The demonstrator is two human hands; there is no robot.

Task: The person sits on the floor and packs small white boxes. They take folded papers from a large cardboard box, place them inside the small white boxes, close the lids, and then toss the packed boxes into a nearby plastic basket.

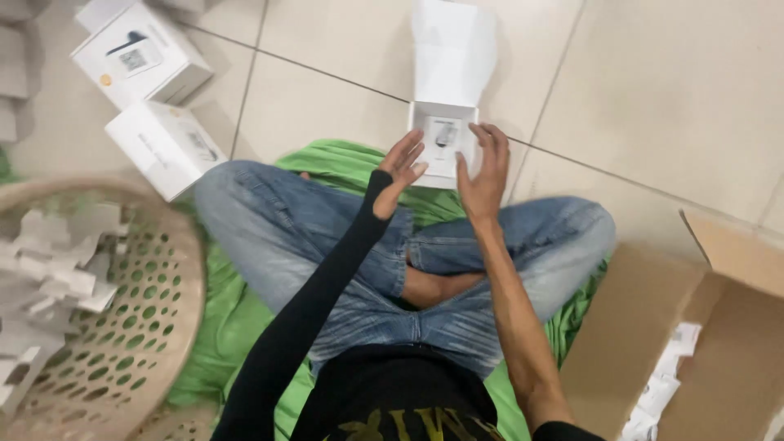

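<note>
I sit cross-legged in blue jeans on a green cloth (245, 318) on a tiled floor. In front of my knees lies a small white box (445, 122) with its lid flipped open away from me; a small white device shows inside. My left hand (400, 171), in a black sleeve, hovers at the box's left edge with fingers spread. At the box's right side is my right hand (483, 171), its fingertips touching or nearly touching the rim. Neither hand clearly grips the box.
Two closed white boxes (139, 53) (167, 147) lie on the floor at upper left. A beige perforated basket (139, 327) holding white cardboard inserts stands at left. An open brown carton (719, 343) with white packets inside sits at right.
</note>
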